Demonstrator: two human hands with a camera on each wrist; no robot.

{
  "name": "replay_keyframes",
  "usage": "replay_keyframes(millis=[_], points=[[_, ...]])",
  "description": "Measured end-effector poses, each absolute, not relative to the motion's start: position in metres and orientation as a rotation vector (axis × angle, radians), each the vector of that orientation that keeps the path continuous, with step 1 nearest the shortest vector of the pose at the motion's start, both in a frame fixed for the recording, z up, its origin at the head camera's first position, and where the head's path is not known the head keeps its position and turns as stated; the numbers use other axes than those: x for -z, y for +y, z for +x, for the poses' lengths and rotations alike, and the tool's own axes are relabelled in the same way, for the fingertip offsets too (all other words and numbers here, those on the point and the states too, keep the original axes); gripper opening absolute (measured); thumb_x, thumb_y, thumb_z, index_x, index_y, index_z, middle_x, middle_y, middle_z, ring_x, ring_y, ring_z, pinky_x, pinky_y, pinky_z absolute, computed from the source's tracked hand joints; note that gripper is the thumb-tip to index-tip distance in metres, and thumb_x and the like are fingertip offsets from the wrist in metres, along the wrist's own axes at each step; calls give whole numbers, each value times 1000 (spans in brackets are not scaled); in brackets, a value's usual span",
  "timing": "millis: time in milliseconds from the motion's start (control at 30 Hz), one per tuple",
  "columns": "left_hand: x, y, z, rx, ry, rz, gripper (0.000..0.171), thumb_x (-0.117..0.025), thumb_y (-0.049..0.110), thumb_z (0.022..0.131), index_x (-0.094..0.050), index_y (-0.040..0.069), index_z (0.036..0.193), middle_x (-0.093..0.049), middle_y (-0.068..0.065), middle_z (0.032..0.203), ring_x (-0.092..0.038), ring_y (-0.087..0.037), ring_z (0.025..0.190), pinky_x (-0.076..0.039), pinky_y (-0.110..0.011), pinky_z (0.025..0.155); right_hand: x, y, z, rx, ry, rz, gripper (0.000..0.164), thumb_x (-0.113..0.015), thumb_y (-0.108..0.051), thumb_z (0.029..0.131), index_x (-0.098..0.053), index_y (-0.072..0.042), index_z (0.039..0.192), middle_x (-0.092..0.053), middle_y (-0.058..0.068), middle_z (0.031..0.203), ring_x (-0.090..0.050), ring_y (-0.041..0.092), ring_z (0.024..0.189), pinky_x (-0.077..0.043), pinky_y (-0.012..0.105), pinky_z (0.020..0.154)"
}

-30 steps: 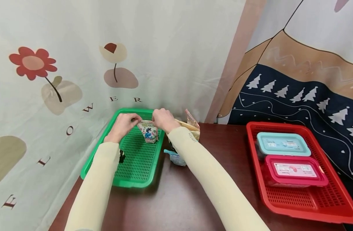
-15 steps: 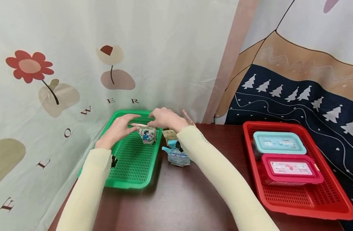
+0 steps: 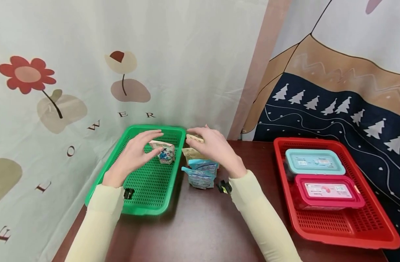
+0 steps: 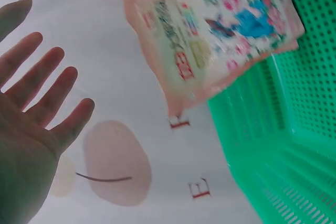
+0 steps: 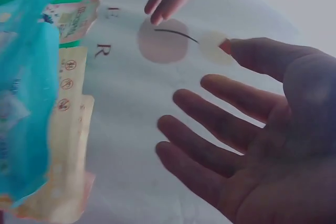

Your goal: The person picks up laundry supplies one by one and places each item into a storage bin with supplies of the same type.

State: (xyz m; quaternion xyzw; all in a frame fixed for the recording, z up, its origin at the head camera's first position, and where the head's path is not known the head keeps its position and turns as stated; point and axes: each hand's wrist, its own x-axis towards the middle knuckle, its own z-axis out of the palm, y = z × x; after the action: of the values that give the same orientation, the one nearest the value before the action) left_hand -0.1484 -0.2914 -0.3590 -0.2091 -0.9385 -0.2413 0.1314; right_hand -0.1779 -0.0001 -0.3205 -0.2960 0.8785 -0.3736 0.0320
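A floral pouch [image 3: 167, 153] with a pink border and a blue bird-like print stands in the green basket [image 3: 151, 191], near its far right side. My left hand [image 3: 132, 154] hovers over the basket, fingers spread; the left wrist view shows a gap between it and the floral pouch [image 4: 236, 35]. To the basket's right, a light blue pouch [image 3: 200, 178] stands at the front of a row, with another blue pouch [image 3: 206, 165] and a beige pouch [image 3: 189, 154] behind it. Above that row is my right hand [image 3: 216, 147], holding nothing and partly hiding the rear pouches.
On the right of the dark table [image 3: 200, 233], a red basket [image 3: 327, 222] holds a lidded turquoise box [image 3: 314, 162] and a lidded pink box [image 3: 329, 191]. A printed curtain [image 3: 193, 72] hangs close behind the table.
Both hands have let go of the floral pouch's top edge, and the pouch stays in the green basket. My right hand has moved right, over the row of pouches; my left has drawn back slightly.
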Motion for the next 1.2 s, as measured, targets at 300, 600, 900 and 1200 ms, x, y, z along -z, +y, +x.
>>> replay_keyframes(millis=[300,600,900,1200], points=[[364,-267,-115,794,-2677,-596,53,-77,21,95,-60,7,144,-54,-10,151,-47,-36,141,-40,-62,109,366,38,-140,1655,2736,-825,40,-63,-40,104,-68,-19,137,-62,-6,141,-61,14,121,-52,46,98],[384,-240,-92,888,-2670,-533,61,-81,22,92,-58,6,146,-52,-13,153,-48,-35,140,-42,-60,109,410,58,-114,1899,2693,-601,39,-65,-36,103,-67,-17,138,-64,-5,139,-56,14,132,-44,50,111],[403,-196,-82,1033,-2761,-366,81,-85,28,88,-45,8,155,-37,-14,162,-40,-38,146,-42,-61,109,438,58,-98,1885,2748,-604,55,-78,-33,94,-61,-16,144,-58,-5,146,-53,17,136,-44,52,110],[415,-168,-82,1052,-2705,-127,75,-86,22,86,-50,3,149,-54,-19,146,-56,-39,128,-48,-58,101,453,49,-98,1835,2786,-632,55,-84,-27,89,-64,-12,138,-63,-1,137,-61,22,126,-48,50,106]])
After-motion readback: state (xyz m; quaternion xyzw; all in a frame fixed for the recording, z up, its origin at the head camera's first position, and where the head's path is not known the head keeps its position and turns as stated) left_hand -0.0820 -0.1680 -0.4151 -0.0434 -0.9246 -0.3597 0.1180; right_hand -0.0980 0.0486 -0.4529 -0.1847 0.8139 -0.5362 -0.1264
